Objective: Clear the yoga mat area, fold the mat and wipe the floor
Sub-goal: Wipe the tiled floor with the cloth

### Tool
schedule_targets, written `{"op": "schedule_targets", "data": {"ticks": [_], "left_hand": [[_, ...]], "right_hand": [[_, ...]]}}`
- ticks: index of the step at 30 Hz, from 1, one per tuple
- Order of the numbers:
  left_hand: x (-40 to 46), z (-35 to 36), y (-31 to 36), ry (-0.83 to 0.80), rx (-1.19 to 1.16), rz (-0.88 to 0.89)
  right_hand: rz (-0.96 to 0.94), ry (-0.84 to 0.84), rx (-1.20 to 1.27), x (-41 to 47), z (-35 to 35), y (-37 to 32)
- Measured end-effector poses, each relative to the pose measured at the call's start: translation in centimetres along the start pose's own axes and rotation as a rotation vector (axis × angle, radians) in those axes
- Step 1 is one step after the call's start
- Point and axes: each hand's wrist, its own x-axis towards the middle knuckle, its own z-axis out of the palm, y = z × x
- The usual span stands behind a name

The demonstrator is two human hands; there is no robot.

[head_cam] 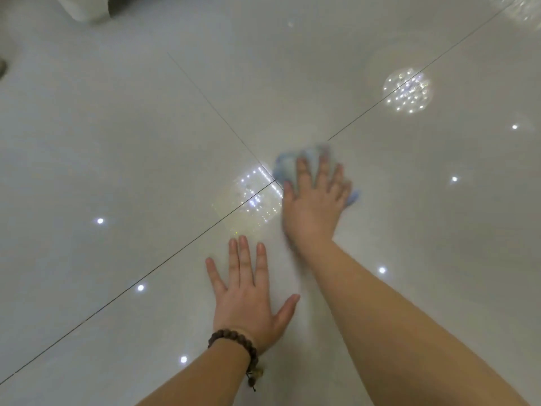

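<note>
A crumpled light blue cloth (pixel 288 164) lies on the glossy white tiled floor (pixel 117 142), near where the tile joints cross. My right hand (pixel 314 200) presses flat on the cloth with fingers spread and straight; hand and cloth are motion-blurred. Nearer to me, my left hand (pixel 251 297) rests flat on the bare floor with its fingers spread, a dark beaded bracelet on its wrist. No yoga mat is in view.
Ceiling lights and a chandelier reflect as bright spots in the tiles (pixel 408 90). A pale rounded object (pixel 87 7) sits at the top left edge, and a dark thing (pixel 2 68) touches the far left edge.
</note>
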Motion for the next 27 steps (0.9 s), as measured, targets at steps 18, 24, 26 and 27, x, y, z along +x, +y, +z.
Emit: {"op": "schedule_targets", "data": {"ticks": [18, 24, 26, 27], "left_hand": [[-0.1, -0.2, 0.0, -0.020, -0.017, -0.002], [-0.1, -0.2, 0.1, -0.038, 0.009, -0.007], [-0.1, -0.3, 0.0, -0.036, 0.030, -0.024], [-0.1, -0.4, 0.0, -0.035, 0.034, -0.030]], "right_hand": [[-0.334, -0.150, -0.020, -0.3, 0.1, -1.1], [-0.376, -0.139, -0.140, -2.8, -4.1, 12.3], [-0.087, -0.142, -0.176, -3.6, -6.3, 17.7], [0.077, -0.134, -0.169, -4.1, -7.2, 19.1]]}}
